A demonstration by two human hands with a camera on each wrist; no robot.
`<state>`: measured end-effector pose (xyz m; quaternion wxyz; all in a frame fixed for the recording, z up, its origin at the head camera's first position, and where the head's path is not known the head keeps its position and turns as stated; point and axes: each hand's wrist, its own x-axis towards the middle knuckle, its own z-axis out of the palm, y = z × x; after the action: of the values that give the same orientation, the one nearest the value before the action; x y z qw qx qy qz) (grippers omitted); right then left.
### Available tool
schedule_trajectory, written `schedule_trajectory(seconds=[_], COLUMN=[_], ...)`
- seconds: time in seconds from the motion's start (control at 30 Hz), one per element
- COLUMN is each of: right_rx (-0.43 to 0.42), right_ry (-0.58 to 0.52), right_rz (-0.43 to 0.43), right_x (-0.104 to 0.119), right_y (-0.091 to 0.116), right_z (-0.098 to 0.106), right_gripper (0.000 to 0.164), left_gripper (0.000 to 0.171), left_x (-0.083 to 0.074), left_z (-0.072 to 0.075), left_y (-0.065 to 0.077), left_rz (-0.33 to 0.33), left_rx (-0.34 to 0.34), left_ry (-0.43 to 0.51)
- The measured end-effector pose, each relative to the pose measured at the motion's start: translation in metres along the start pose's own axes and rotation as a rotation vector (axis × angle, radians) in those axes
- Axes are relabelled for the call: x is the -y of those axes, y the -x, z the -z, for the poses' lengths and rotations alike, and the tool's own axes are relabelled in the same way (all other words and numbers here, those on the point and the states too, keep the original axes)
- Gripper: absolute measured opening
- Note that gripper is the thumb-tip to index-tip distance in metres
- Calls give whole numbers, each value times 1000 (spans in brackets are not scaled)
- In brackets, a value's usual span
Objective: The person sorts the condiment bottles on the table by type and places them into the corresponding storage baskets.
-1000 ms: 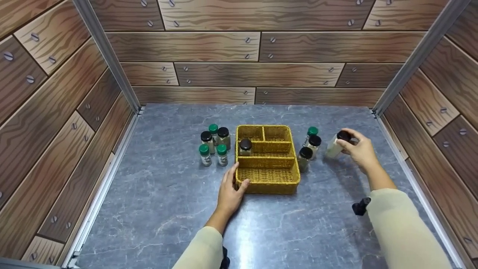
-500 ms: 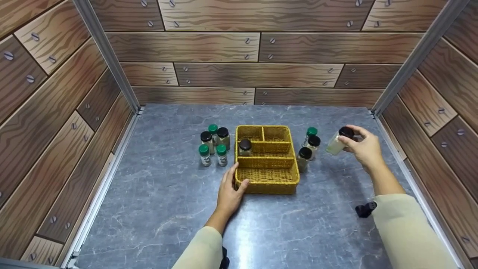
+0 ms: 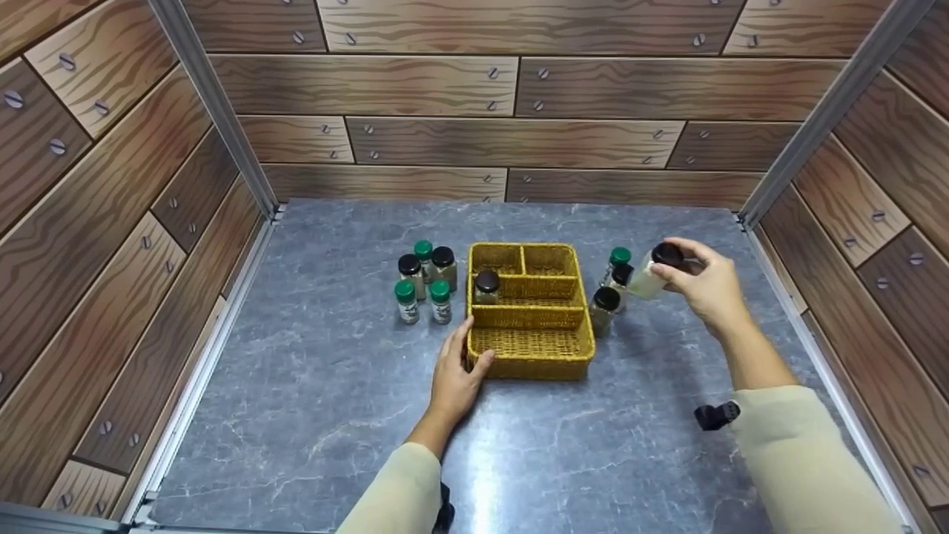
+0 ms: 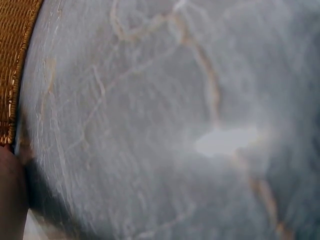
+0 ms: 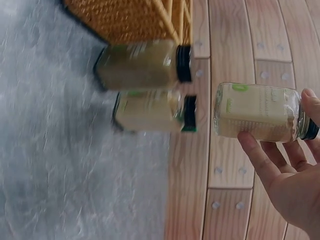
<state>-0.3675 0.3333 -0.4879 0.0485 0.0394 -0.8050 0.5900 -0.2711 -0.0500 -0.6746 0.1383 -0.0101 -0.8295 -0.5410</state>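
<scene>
Yellow-brown wicker makes up the divided basket (image 3: 530, 368), whose near left corner the left hand (image 3: 454, 380) touches with fingers extended. Right of the basket, the right hand (image 3: 710, 293) pinches a black-lidded glass spice jar (image 5: 257, 111), raised above the marbled tabletop (image 3: 319, 415). Three standing jars (image 3: 602, 319) line the basket's right side, five bottles (image 3: 441, 305) cluster left, and one dark-lidded jar (image 3: 487, 289) occupies its middle compartment.
</scene>
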Motion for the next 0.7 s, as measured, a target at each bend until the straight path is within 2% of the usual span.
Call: schedule_trajectory(seconds=[0.17,0.4,0.57,0.7], right_rx=[34,104,142,174], right_ry=[-18,40,111,103], right_rz=[18,37,43,35], right_x=[10,21,22,19], right_y=[6,13,18,20], right_z=[-20,-48,-66,-82], right_gripper=[58,59,58,58], left_gripper=[70,71,72,73], left_x=[1,-1,-3,-3], left_z=[0,0,0,1], left_y=[0,0,1,1], left_rz=[1,3,9,11], left_rx=[2,8,16,17], left_ry=[9,4,1,0])
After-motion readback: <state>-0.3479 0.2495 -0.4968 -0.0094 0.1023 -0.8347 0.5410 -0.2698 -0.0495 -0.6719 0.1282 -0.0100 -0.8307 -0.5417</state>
